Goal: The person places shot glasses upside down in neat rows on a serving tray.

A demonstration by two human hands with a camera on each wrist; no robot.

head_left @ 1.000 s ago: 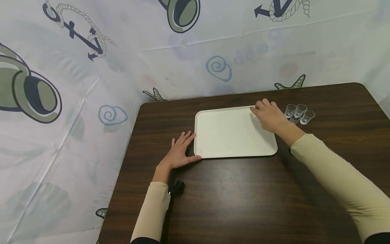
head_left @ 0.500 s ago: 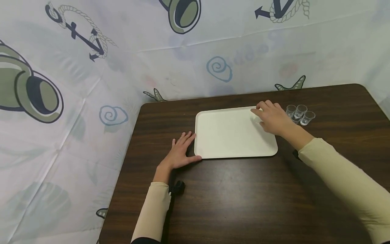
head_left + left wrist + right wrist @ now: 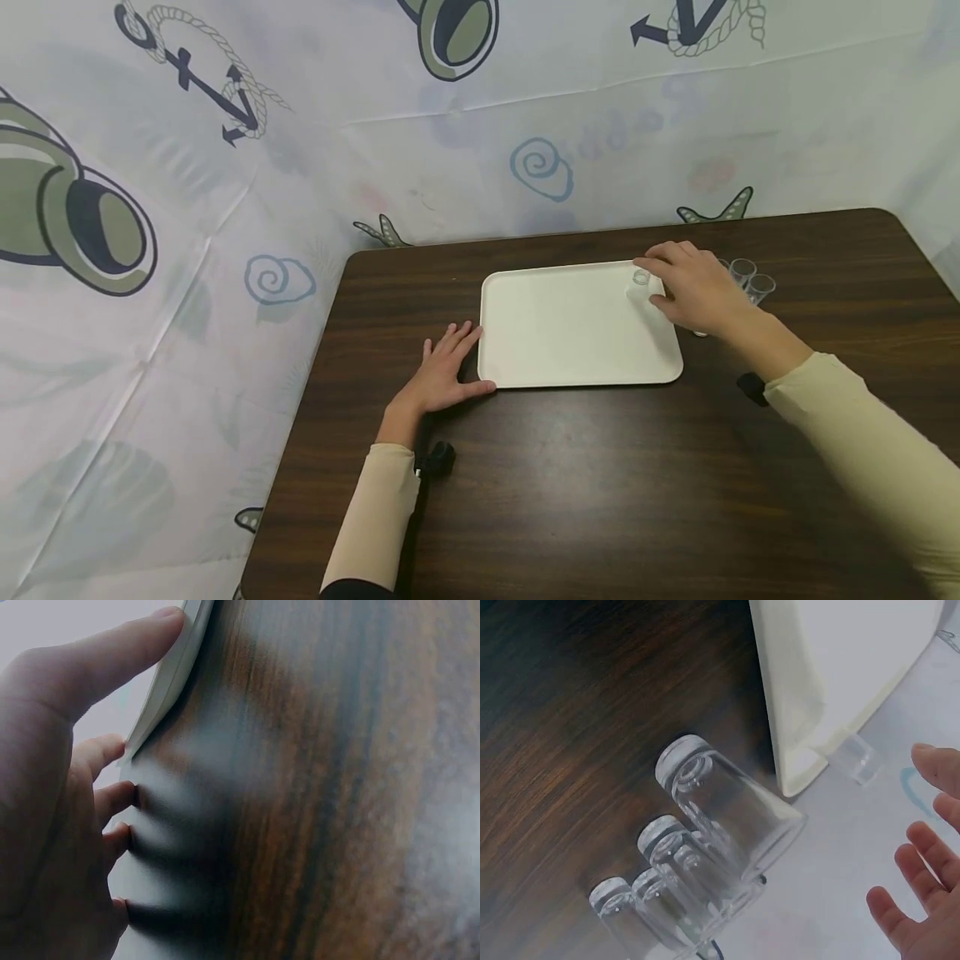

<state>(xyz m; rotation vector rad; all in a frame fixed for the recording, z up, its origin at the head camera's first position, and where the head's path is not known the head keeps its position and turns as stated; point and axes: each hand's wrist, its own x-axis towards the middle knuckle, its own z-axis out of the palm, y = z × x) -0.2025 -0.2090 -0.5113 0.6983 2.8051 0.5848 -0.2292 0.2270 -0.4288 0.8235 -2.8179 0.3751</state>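
Observation:
A white rectangular tray (image 3: 577, 329) lies on the dark wooden table. A small clear shot glass (image 3: 641, 278) stands at its far right corner; the right wrist view also shows this glass (image 3: 855, 757) there. My right hand (image 3: 697, 287) is just right of it, fingers apart and nothing in them; the right wrist view shows a gap between glass and fingers. Several more shot glasses (image 3: 727, 806) stand close together on the table beside the tray, partly hidden by that hand in the head view. My left hand (image 3: 441, 375) rests spread at the tray's near left corner, thumb (image 3: 127, 664) at the rim.
The dark wood-grain table (image 3: 570, 492) stretches toward me and to both sides. Behind it and at the left hangs a white cloth (image 3: 450, 167) printed with anchors and shells. A small black device (image 3: 437, 460) sits at my left wrist.
My right hand has let go of the shot glass and drawn back to the right, so the glass on the tray now shows. The left hand and the tray have stayed in place.

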